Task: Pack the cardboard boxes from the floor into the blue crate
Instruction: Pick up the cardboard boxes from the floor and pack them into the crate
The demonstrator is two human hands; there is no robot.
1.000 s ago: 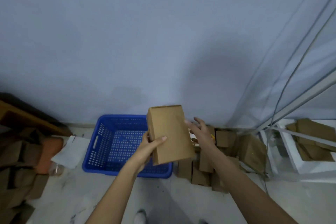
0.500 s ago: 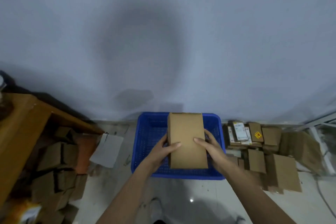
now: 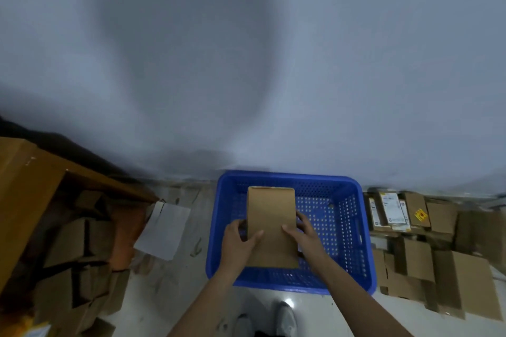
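A plain brown cardboard box [image 3: 271, 216] is held flat inside the blue crate [image 3: 356, 230], over its left half. My left hand [image 3: 237, 242] grips its left edge, thumb on top. My right hand [image 3: 304, 238] grips its right edge the same way. The crate stands on the floor against the wall, and its perforated bottom shows bare to the right of the box. Whether the box touches the crate's bottom I cannot tell.
Several cardboard boxes [image 3: 443, 260] lie on the floor right of the crate, some with labels [image 3: 391, 210]. A white sheet [image 3: 164, 230] lies left of it. More boxes [image 3: 74, 257] sit under a wooden table [image 3: 24, 186] at left. My shoes [image 3: 284, 320] stand before the crate.
Both hands have carried the box from the right, centred it over the crate and lowered it into the left half. The camera has swung left and tilted down.
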